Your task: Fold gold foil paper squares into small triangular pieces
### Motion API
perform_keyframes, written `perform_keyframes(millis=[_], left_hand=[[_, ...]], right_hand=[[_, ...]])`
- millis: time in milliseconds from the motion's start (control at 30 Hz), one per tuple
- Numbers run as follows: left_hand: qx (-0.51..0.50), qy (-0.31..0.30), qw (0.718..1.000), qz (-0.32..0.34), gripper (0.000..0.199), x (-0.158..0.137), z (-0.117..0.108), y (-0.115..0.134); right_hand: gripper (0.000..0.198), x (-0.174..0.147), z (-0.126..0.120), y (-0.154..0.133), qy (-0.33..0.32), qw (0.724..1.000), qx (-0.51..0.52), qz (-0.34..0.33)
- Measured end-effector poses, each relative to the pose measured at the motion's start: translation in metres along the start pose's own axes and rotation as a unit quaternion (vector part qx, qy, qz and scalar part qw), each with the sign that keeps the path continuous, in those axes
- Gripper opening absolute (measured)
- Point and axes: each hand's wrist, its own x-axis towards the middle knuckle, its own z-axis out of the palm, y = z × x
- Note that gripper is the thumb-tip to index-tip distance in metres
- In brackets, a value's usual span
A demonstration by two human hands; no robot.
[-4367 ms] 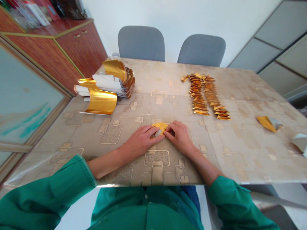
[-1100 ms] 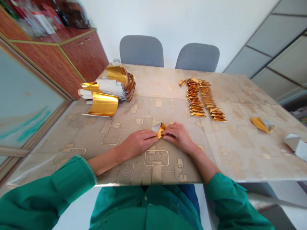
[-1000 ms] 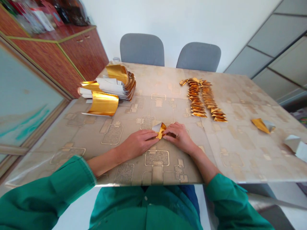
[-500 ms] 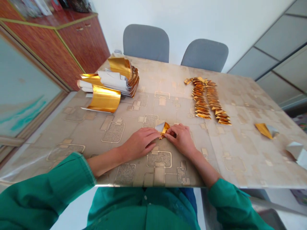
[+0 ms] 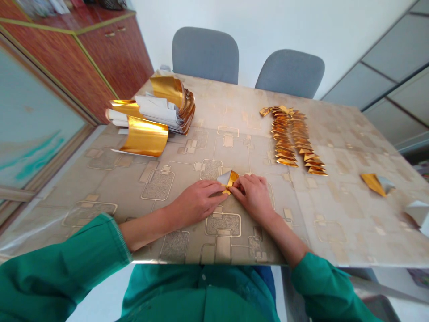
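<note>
Between my two hands, near the front of the table, is a small partly folded piece of gold foil paper (image 5: pixel 231 178) with its pale back showing on the left side. My left hand (image 5: pixel 199 199) grips its left edge between thumb and fingers. The fingers of my right hand (image 5: pixel 254 194) pinch its right side, curled in, so part of the paper is hidden. Beyond my right hand stand two rows of folded gold paper pieces (image 5: pixel 284 138), packed closely together.
A curled stack of gold and white paper sheets (image 5: pixel 161 112) lies at the back left of the patterned table (image 5: pixel 187 179). To the right are a loose folded gold piece (image 5: pixel 373 183) and a white paper piece (image 5: pixel 417 212). Two grey chairs (image 5: pixel 205 53) stand behind.
Both hands stay on the gold paper with only slight finger movement. The view has shifted a little; the stack and the rows stand as before.
</note>
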Motion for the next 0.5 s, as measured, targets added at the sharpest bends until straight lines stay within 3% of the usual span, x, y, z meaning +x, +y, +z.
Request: perform_keyframes(millis=[267,500], left_hand=[[-0.016,0.019,0.999,-0.026,0.033,0.0009,-0.0013,0.0054],[0.008,0.012,1.0,-0.006,0.035,0.0013,-0.0005,0.0049]], right_hand=[[0.019,0.0,0.0006,0.0028,0.001,0.999,0.031,-0.008],[0.019,-0.0009,0.0018,0.0035,0.003,1.0,0.029,-0.008]])
